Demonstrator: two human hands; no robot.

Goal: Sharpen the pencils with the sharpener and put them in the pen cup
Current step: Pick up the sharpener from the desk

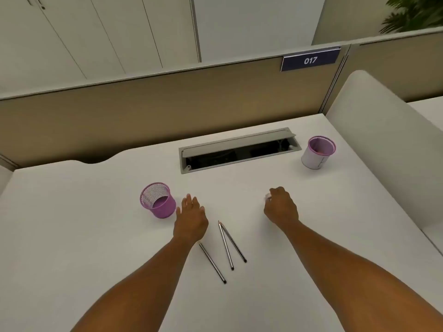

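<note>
Fingers of the left hand (191, 218) lie flat, holding nothing, beside the purple mesh cup (157, 200); three pencils (225, 245) wait unsharpened; the right hand (281, 207) curls round a small object, probably the sharpener. Next: lift a pencil.

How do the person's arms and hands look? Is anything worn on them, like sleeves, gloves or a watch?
Both forearms are bare: no sleeves, gloves or watch show. The left hand wears nothing visible. The right hand has a small pale, metallic glint by its fingers; whether that is a ring or a small object cannot be told.
</note>
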